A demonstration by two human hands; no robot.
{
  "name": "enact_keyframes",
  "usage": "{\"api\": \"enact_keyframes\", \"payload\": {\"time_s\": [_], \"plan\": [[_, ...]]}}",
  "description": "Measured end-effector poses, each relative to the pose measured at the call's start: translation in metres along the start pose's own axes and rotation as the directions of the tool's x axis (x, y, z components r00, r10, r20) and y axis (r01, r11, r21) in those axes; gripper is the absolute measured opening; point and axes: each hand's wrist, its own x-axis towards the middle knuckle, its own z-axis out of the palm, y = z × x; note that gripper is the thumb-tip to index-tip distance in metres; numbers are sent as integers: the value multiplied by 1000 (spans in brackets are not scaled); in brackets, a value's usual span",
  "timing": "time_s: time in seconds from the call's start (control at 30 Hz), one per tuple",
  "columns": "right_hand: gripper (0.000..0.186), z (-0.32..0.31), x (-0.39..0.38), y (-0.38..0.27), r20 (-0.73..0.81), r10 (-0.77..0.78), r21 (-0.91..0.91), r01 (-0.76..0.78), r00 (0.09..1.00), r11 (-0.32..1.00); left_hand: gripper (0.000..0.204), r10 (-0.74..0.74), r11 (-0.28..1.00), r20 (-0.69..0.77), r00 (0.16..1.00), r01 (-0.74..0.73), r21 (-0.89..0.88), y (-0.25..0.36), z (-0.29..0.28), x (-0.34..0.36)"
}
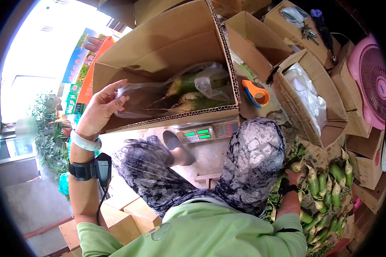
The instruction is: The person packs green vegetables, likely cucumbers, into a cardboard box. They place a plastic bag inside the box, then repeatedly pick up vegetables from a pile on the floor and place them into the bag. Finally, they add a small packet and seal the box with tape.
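My left hand (108,104) is closed on the edge of a clear plastic bag (135,91), pinching it at the bag's open side. The bag lies in a large open cardboard box (171,40) in front of me. Inside it are green-and-white radishes (188,84) with long thin roots, their tips toward my left hand. Down at my right side, my right hand (293,176) reaches to a radish (296,166) at the edge of a heap of radishes (326,184). Its fingers are mostly hidden, so its grip does not show.
Under the box, a scale (206,132) shows lit green displays. Right of the box lies an orange-and-blue tape dispenser (256,93). Beyond it stand a carton of white plastic bags (304,92) and a pink fan (371,81). More cardboard boxes (137,214) sit at lower left.
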Motion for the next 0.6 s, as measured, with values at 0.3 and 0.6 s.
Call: {"api": "enact_keyframes", "payload": {"time_s": [0.3, 0.6], "plan": [[113, -33, -40, 41, 89, -94, 0, 95, 992, 995, 41, -5, 997, 35, 999, 8, -78, -3, -7, -5], [98, -151, -150, -2, -47, -392, 434, 372, 919, 821, 36, 5, 817, 165, 986, 91, -569, -1, -13, -1]]}}
